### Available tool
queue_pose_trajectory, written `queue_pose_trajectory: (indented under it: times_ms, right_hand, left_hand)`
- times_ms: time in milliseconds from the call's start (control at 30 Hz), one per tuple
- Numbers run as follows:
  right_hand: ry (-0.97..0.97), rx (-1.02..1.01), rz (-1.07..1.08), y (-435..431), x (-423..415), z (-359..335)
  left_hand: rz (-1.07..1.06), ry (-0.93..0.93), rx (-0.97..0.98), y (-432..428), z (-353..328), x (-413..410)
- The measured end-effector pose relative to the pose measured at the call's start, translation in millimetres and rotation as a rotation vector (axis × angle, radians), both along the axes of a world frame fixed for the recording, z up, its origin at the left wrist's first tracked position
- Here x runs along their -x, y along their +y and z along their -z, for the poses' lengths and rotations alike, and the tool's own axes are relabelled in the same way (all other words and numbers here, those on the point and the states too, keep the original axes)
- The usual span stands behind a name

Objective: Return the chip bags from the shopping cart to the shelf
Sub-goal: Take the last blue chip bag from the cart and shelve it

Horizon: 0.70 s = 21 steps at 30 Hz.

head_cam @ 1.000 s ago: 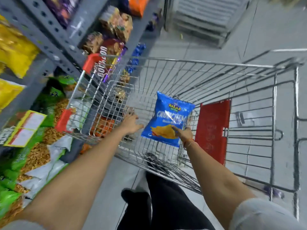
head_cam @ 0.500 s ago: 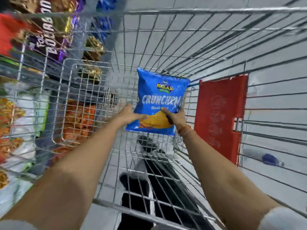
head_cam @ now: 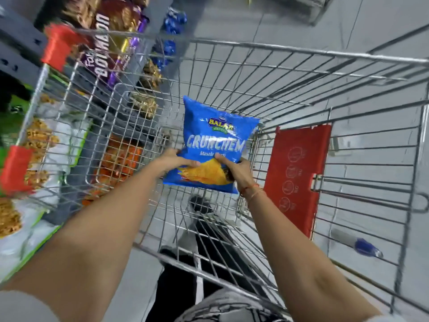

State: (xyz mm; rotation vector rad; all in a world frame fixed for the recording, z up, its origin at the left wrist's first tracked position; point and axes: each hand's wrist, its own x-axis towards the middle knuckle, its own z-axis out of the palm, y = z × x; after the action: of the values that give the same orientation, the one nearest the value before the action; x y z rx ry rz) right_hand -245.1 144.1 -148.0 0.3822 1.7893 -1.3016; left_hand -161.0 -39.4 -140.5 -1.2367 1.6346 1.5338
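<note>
Since 0.5 s ago, I saw my left hand [head_cam: 173,162] join my right hand [head_cam: 234,170]; both were closed on the blue chip bag [head_cam: 218,140], held upright inside the shopping cart [head_cam: 255,46], shelf [head_cam: 18,36] at left.

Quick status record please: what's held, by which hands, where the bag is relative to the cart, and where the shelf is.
held item: blue Crunchem chip bag, upright, label facing camera
left hand: gripping bag's lower left edge
right hand: gripping bag's lower right corner
bag position: inside the shopping cart basket, lifted off its floor
other bags in cart: none visible
shelf: to the left, stocked with snack packs
</note>
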Motion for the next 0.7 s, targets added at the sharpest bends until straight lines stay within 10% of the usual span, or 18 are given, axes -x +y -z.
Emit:
queue_pose_trajectory:
  times_ms: [700]
  right_hand:
    - [0.658,0.77,-0.185,-133,-70,-360]
  left_hand:
    - [-0.371,0.804,0.71,-69,-369,-141]
